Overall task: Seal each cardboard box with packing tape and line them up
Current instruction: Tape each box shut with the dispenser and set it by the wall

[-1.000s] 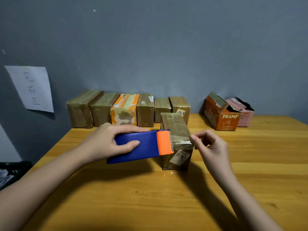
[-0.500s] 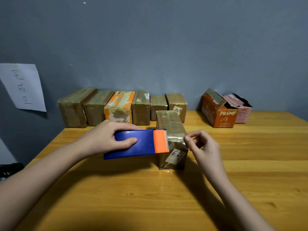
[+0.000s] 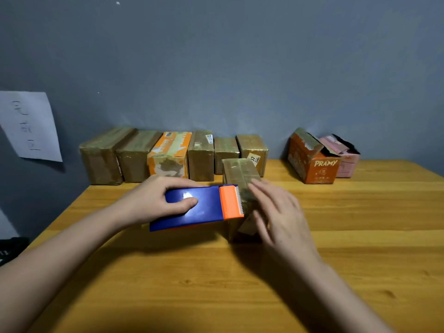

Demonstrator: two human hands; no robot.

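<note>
Centrally placed on wooden table [image 3: 360,236]: taped cardboard box [image 3: 236,170], standing alone just in front of a row of six sealed boxes [image 3: 173,156] lined along grey wall [image 3: 240,68] at upper centre of frame. Right of that row, well apart: orange PRAMY box [image 3: 314,162] with flap raised, touching pink box [image 3: 346,159] behind it, also open. Upper left: sheet of paper [image 3: 28,126] with handwriting stuck to wall. Lower left edge: dark object off the table, too cut off to identify.

Blocking the box's left near corner: blue tape dispenser [image 3: 194,207] with orange serrated cutter head [image 3: 230,201] laid against the box top. Covering the box's near right side: right hand [image 3: 281,212], blurred, fingers straight and spread, lying flat on the box, grasping nothing. Left hand [image 3: 149,200] wrapped round the dispenser body, thumb across its top face, fingers curled over the far edge. Both forearms bare, entering from lower corners of frame.
</note>
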